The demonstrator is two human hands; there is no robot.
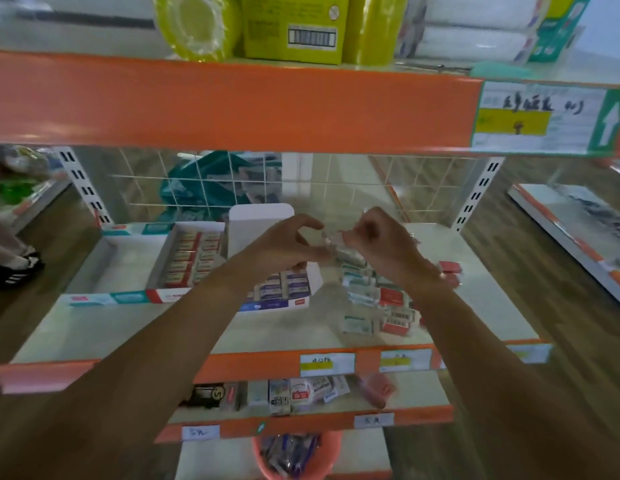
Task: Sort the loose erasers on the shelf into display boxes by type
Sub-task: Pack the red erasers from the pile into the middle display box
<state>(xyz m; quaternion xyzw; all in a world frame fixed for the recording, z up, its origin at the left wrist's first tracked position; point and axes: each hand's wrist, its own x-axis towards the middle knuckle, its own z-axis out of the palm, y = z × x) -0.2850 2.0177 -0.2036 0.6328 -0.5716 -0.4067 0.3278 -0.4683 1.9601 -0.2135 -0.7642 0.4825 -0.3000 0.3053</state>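
A white shelf (93,327) with an orange front edge carries two open display boxes side by side. The red box (190,258) on the left holds neat rows of red-sleeved erasers. The blue box (287,289) beside it holds rows of blue-sleeved erasers, with a white flap upright at its back. To the right, loose erasers (370,299) in teal and red sleeves lie in a jumbled pile. Above them the left hand (287,240) and right hand (381,240) pinch a small blurred piece (332,239).

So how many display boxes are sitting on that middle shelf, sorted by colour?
Teal-edged box: 1
Red box: 1
Blue box: 1
Total: 3
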